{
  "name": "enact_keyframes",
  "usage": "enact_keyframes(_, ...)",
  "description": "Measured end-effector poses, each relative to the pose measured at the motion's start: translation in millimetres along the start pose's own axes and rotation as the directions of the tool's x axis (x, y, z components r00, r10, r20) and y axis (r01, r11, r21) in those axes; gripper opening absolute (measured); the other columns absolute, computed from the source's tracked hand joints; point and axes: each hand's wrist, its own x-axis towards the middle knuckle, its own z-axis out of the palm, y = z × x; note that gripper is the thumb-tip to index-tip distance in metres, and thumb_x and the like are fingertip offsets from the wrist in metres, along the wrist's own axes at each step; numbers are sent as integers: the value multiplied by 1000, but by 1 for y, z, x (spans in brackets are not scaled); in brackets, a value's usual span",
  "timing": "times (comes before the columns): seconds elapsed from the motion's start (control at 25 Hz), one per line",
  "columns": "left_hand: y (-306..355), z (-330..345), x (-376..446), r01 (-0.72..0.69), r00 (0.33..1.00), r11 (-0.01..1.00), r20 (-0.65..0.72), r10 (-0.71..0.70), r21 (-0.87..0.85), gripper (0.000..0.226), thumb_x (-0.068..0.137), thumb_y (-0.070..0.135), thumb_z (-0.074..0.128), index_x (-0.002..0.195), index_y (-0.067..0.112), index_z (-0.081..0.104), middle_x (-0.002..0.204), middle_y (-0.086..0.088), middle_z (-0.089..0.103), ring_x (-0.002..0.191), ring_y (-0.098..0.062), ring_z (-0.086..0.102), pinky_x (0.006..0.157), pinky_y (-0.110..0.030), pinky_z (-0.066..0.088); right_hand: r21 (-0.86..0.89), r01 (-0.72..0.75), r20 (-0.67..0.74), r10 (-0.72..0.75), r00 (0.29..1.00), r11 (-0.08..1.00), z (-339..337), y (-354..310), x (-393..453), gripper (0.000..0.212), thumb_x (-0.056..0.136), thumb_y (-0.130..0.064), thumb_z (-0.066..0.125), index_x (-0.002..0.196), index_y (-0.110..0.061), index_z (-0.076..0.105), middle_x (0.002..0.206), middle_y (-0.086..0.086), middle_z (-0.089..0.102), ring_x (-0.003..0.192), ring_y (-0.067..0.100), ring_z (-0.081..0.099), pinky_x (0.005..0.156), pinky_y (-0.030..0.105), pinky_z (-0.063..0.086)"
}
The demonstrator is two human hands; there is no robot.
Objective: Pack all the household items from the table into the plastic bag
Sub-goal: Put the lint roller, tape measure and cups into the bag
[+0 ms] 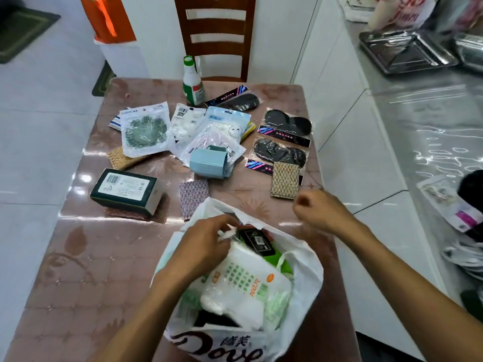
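Note:
A white plastic bag (308, 278) lies open at the near edge of the table (86, 270), holding a white and green pack (243, 280) and a black card (257, 241). My left hand (203, 244) pinches the bag's far rim. My right hand (317, 210) hovers just right of the bag's mouth, fingers loosely curled and holding nothing. Farther back on the table lie a dark green box (125, 190), a blue box (207, 163), several sealed pouches (145, 131), black insoles in packs (282, 152), patterned scrub pads (285, 182) and a green-capped bottle (193, 82).
A wooden chair (217, 35) stands behind the table's far edge. A white counter on the right carries metal trays (407, 53) and bags. White floor tiles run along the left side.

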Motion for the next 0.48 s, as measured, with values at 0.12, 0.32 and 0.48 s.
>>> enact_keyframes(0.12, -12, -2, -5, 177, 961, 850, -100, -259, -496, 25, 96, 17, 55, 109, 35, 66, 91, -1, 71, 78, -17, 68, 72, -44, 58, 372, -261, -50, 300, 953, 891, 49, 17, 87, 45, 89, -33, 60, 128, -16, 47, 113, 2, 57, 98, 26, 56, 79, 35, 45)
enact_keyframes(0.32, -36, -1, -21, 200, 883, 635, -143, -446, -747, 29, 99, 13, 46, 101, 26, 72, 87, -11, 72, 81, -35, 67, 74, -52, 55, 626, -466, -11, 605, 796, 625, 99, 34, 155, 69, 73, -36, 80, 127, -4, 52, 131, 19, 59, 114, 38, 58, 92, 42, 46)
enact_keyframes(0.48, -34, 2, -18, 169, 860, 655, -214, -462, -737, 27, 99, 14, 47, 95, 27, 71, 77, -9, 69, 66, -24, 63, 60, -35, 53, 802, -331, 78, 463, 883, 498, 94, 30, 153, 42, 75, -29, 80, 110, -10, 67, 115, 12, 70, 94, 26, 65, 86, 36, 54)
